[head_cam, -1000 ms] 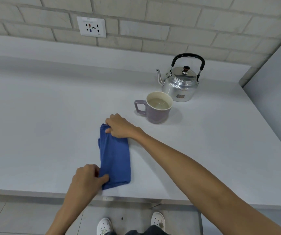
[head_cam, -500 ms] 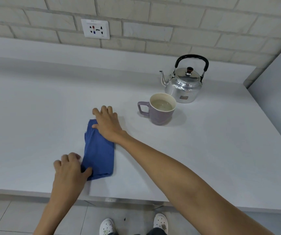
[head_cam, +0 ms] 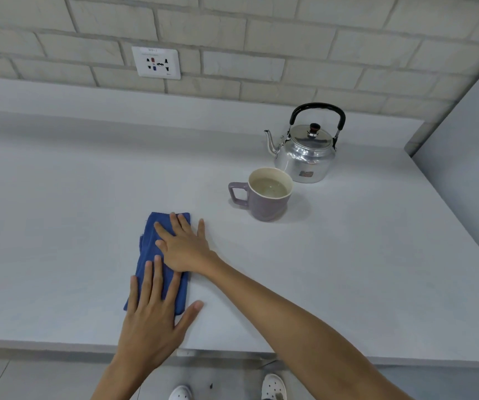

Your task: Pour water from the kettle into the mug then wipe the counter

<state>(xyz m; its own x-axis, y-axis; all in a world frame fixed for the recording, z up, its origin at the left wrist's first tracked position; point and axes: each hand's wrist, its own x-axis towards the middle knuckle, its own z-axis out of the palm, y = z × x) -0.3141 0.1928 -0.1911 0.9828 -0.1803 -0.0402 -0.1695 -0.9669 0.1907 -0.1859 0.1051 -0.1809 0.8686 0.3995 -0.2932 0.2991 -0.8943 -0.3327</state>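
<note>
A folded blue cloth lies flat on the grey counter, its long side running away from me. My right hand rests palm down on its far half, fingers spread. Palm down on the near half lies my left hand, fingers spread, thumb off the cloth on the counter. To the right stands a purple mug with water in it, handle pointing left. Behind it stands a shiny metal kettle with a black handle, spout to the left.
A brick wall with a white power socket runs along the back above a low ledge. A grey panel closes off the right side. The counter's front edge is just below my left hand; floor and white shoes show beneath.
Both hands went from pinching the cloth's ends to lying flat on top of it. The cloth now lies folded narrower, and the view has shifted slightly.
</note>
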